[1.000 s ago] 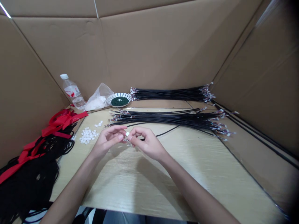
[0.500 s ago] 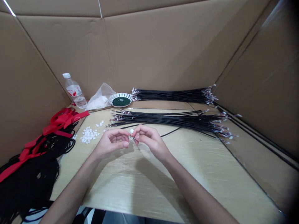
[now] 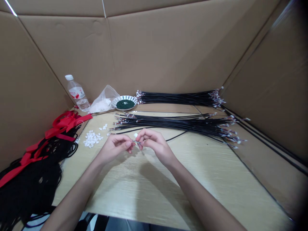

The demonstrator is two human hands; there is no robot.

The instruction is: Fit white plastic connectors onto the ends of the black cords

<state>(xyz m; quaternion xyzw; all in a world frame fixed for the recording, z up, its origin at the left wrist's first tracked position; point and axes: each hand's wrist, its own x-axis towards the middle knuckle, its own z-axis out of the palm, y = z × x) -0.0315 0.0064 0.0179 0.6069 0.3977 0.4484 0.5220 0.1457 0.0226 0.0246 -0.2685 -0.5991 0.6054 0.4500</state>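
Pinching a wire end (image 3: 136, 141) between them, the left hand (image 3: 114, 148) and right hand (image 3: 154, 144) almost meet, fingers curled and nearly closed, above the desk (image 3: 115, 189). A white connector (image 3: 135, 135) sits just beyond the right hand's fingers; whether it is held, I cannot tell. A black cable (image 3: 176, 136) trails right from that hand. Far of the hands lies a cable bundle (image 3: 173, 125), with a second bundle (image 3: 178, 98) beyond it, beside a plate of green beads (image 3: 124, 103). To the left are loose white connectors (image 3: 91, 139) and red ribbon (image 3: 64, 123) on black cords (image 3: 29, 189).
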